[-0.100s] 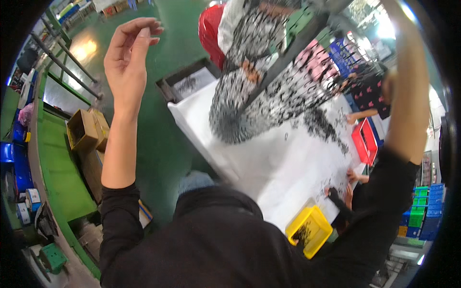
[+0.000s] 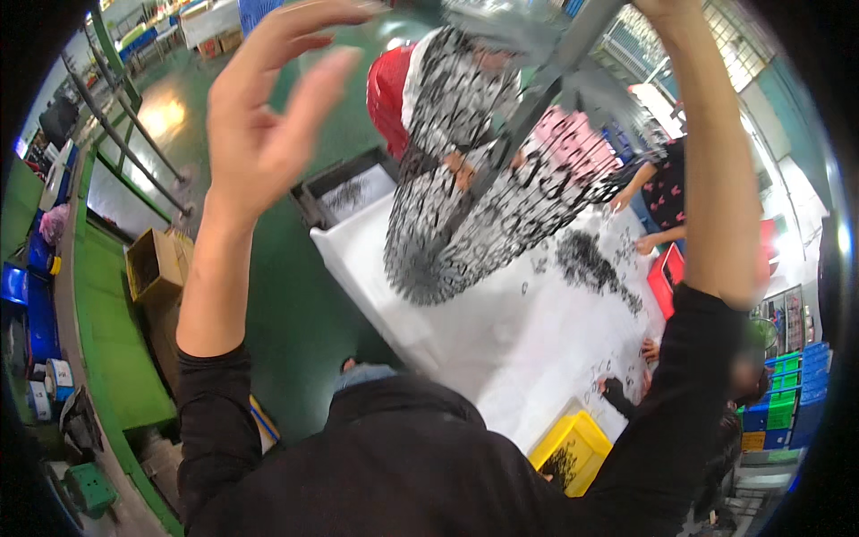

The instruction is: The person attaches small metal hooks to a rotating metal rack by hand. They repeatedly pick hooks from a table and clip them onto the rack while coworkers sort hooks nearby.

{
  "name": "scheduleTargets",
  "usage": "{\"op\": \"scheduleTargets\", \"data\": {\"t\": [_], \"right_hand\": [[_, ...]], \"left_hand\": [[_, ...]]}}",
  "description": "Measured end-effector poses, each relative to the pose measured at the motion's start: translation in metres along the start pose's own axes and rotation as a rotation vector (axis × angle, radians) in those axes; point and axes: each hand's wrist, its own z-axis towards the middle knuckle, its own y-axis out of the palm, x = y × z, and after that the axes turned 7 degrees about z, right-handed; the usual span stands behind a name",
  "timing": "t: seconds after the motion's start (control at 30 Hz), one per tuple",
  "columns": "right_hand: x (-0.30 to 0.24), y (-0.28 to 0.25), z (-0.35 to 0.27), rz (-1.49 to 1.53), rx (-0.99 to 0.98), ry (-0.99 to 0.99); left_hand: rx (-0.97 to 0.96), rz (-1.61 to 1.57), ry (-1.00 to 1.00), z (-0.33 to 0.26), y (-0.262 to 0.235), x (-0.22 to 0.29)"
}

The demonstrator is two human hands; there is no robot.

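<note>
In front of me hangs a tall rack of small black parts (image 2: 420, 255), in rows around a thick grey bar (image 2: 501, 157). My left hand (image 2: 273, 116) is raised to the left of the rack, holding nothing, with its thumb and fingers apart and blurred. Its fingertips reach the upper edge of the view. My right hand (image 2: 667, 9) is raised at the top edge, close to the upper end of the bar. Its fingers are mostly cut off, so their grip is hidden. Below the rack spreads a white-covered table (image 2: 429, 345) with a heap of loose black parts (image 2: 591, 259).
A yellow bin (image 2: 586, 452) with black parts stands at the table's near edge, and a red bin (image 2: 664, 282) at its right. A grey tray (image 2: 322, 201) adjoins the far left corner. Co-workers' hands (image 2: 644, 242) work along the right side. Cardboard boxes (image 2: 157, 264) stand left.
My left hand has moved up and right, its thumb swinging out from the fingers. My right hand has shifted left toward the bar. The rack sits slightly lower in view.
</note>
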Motion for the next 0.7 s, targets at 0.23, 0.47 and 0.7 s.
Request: {"op": "scheduleTargets", "data": {"t": [0.23,0.47,0.7], "right_hand": [[0.004,0.013,0.018,0.299,-0.374,0.234],[-0.005,0.009,0.006,0.151,-0.290,0.265],[-0.032,-0.032,-0.100,-0.249,0.166,-0.348]], "left_hand": [[-0.552,0.118,0.491,0.077,0.049,0.024],[-0.940,0.068,0.405,0.092,0.075,0.042],[-0.833,-0.017,0.510,0.096,0.094,0.035]]}}
